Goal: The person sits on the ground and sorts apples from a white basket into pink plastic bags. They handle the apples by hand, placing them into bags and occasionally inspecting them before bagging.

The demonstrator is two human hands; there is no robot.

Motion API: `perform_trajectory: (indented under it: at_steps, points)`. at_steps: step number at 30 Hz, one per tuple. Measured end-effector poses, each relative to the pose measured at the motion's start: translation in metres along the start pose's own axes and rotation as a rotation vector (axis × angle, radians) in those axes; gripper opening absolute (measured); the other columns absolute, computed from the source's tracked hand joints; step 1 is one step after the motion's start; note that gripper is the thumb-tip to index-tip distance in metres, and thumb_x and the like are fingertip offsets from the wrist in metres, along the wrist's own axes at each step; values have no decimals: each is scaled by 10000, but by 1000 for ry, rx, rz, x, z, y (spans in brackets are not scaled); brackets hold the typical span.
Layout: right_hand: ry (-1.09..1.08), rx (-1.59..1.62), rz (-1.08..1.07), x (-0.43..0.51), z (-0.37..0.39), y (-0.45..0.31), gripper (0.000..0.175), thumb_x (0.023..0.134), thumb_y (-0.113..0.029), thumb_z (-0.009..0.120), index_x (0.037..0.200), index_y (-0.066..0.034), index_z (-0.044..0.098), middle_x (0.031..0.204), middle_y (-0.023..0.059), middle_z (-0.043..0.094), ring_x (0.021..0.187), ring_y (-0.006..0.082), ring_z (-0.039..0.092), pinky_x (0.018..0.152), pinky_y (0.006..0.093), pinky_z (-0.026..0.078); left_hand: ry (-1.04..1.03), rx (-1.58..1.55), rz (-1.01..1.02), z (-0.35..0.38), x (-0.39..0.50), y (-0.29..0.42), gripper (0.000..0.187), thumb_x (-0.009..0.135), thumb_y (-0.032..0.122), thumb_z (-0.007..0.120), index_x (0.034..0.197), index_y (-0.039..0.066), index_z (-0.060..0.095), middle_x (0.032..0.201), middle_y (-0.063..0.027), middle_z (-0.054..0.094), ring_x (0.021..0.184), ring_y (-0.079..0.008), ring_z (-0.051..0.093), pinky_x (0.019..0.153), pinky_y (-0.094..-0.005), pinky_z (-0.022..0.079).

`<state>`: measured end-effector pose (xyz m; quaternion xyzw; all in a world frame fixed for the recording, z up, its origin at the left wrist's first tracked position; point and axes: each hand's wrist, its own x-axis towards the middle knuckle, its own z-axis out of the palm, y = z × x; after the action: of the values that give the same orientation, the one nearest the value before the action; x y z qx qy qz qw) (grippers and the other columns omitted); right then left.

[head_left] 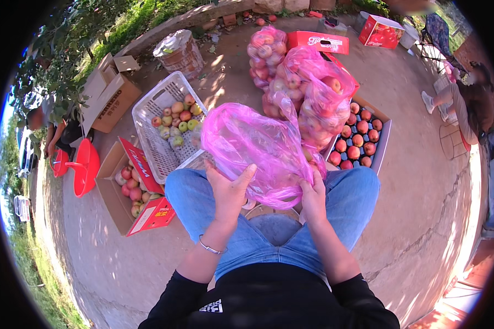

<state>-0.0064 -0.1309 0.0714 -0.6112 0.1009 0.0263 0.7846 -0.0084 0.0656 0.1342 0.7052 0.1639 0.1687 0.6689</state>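
A thin pink plastic bag (255,148) is spread out over my knees and looks empty. My right hand (314,197) pinches its near right edge between thumb and fingers. Against its left side my left hand (228,187) has thumb and fingers apart; whether it grips the film I cannot tell. Just beyond the bag stand pink bags filled with apples (321,111), one of them close to my right knee. At the right, a box with a dark tray of red apples (357,141) is partly covered by those bags.
A white plastic crate (148,123) of apples stands left, with an open red carton (111,197) of apples nearer me. Red plastic baskets (86,168), a brown cardboard box (111,98) and a round drum (179,53) lie beyond. One person (473,98) sits right; another (57,127) is left.
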Motion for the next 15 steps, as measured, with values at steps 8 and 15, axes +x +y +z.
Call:
perform_trajectory:
  at_steps: [8,15]
  points:
    - [-123,-228,-45,-21,9,35,918,785,-200,859,1454,72,293,1344,212,498,1214,258,544,1022,369,462,-240,-166,-257,-6,0,-52,431,893,-52,574,1316,-10,505,1137,-120,631,978,-180,661,756,-308,595]
    - [9,-608,-230,2,11,22,997,747,-128,872,1504,49,248,1456,222,423,1321,276,486,1089,381,418,-395,-40,-229,-25,2,-52,442,940,-60,455,1377,-1,476,1175,-129,632,1012,-206,672,775,-328,612]
